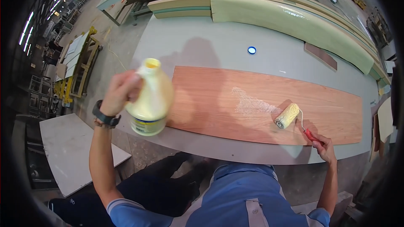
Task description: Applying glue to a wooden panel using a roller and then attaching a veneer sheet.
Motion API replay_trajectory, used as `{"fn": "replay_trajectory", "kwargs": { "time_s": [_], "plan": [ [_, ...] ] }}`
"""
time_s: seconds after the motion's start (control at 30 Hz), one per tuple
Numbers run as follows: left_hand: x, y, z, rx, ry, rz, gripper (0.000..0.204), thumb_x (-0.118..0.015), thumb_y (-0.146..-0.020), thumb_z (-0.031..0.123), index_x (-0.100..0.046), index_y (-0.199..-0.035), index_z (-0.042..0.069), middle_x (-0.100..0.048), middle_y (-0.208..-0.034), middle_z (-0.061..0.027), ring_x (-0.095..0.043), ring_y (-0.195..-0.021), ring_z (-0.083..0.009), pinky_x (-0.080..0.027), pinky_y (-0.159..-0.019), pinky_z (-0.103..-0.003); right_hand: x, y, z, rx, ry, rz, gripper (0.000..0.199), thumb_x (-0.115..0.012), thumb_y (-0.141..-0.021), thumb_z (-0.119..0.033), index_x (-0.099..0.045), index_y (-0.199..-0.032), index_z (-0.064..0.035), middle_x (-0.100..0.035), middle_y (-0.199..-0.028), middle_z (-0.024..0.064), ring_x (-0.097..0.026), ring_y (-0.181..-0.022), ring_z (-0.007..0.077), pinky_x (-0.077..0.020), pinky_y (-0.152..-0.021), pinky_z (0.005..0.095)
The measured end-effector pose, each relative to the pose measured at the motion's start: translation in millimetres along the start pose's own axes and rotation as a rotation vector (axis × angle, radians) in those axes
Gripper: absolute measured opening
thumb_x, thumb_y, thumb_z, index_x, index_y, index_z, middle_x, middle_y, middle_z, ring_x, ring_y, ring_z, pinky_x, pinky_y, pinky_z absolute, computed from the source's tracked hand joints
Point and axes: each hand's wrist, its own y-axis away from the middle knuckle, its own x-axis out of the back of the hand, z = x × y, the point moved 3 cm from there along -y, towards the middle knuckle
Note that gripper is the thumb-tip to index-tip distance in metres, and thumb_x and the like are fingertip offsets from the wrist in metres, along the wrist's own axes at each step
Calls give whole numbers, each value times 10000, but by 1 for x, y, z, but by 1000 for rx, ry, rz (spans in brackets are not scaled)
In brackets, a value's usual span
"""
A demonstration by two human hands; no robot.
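Grey workshop tabletop carries a long reddish wood veneer sheet, running left to right near its front edge. Left hand grips an upright pale yellow plastic glue bottle over the sheet's left end. Right hand clasps the red handle of a yellowish paint roller, resting tilted beside a whitish glue smear.

Blue short-sleeved shirt with grey trim — black wristwatch on left wrist.

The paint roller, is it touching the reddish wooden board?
Touching. The head view shows the paint roller, held by the right hand, resting on the wooden board beside a whitish smear, no gap visible.
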Motion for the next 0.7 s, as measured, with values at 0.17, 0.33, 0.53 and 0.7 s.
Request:
{"fn": "replay_trajectory", "kwargs": {
  "time_s": [0.17, 0.33, 0.53, 0.7],
  "plan": [
    [-106, -20, 43, 79, -296, -366, 343, -446, -1015, 327, -562, -941, 13, -485, -686, 26, -418, -583, -62, -360, -521, -236, 16, 12, 33, -94, -148, 90, 344, -607, -907, -88, -620, -1249, -51, -613, -790, 30, -468, -547, 43, -372, -473, 193],
    [-198, -35, 69, -104, -561, -548, 410, -431, -1012, 341, -557, -913, -35, -582, -770, -185, -579, -738, -311, -448, -696, -394, 43, 36, 47, 6, -318, 336, 387, -576, -937, -117, -556, -1315, -38, -573, -751, 22, -384, -459, 22, -287, -387, 174],
    [-295, -65, 92, -252, -789, -733, 490, -399, -1010, 387, -549, -870, -58, -572, -802, -259, -554, -778, -420, -443, -724, -452, 76, 68, 79, 54, -462, 552, 388, -549, -951, -95, -536, -1333, -31, -569, -776, 25, -373, -464, 14, -283, -386, 163],
    [-351, -92, 102, -269, -817, -811, 530, -378, -1012, 404, -547, -832, -65, -560, -765, -266, -550, -755, -422, -442, -718, -462, 93, 89, 99, 42, -470, 602, 383, -551, -952, -93, -540, -1329, -30, -570, -758, 24, -380, -461, 12, -288, -390, 165]
  ]
}}
